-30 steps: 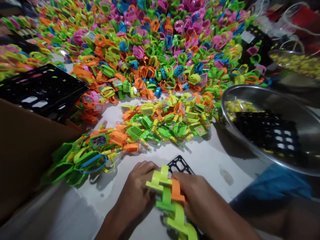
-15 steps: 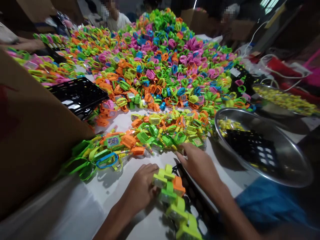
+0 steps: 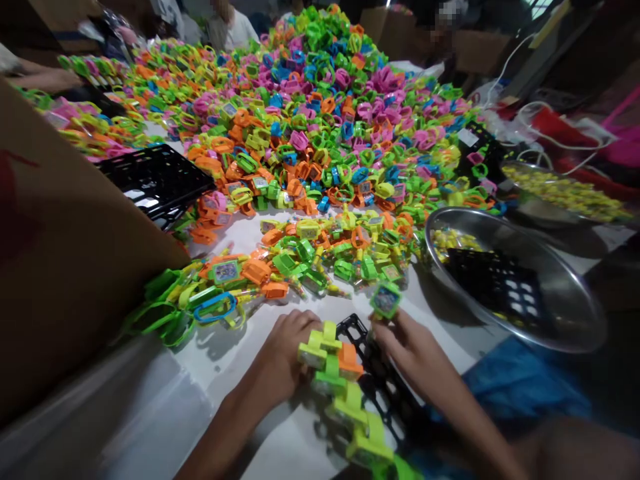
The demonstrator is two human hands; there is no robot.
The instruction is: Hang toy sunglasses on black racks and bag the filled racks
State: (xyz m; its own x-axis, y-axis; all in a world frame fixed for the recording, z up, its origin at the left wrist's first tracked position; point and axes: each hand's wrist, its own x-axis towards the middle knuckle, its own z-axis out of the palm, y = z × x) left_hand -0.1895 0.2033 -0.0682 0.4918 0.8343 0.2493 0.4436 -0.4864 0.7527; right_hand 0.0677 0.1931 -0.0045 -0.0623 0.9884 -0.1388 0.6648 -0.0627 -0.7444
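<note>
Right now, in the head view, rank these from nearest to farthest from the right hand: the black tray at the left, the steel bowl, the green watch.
1. green watch: pinched in the fingertips of the right hand, just above it.
2. steel bowl: on the table to the hand's right, close by.
3. black tray: far left, beyond the left hand, by the pile's edge.

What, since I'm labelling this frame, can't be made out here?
Head view only.
Print on the green toy watch in the right hand: too small, blurred.
Fingertips of the left hand: hidden behind the row of watches.
The black rack: mostly covered by that row and the right forearm.
Contents of the steel bowl: blurred, partly under a black tray.
</note>
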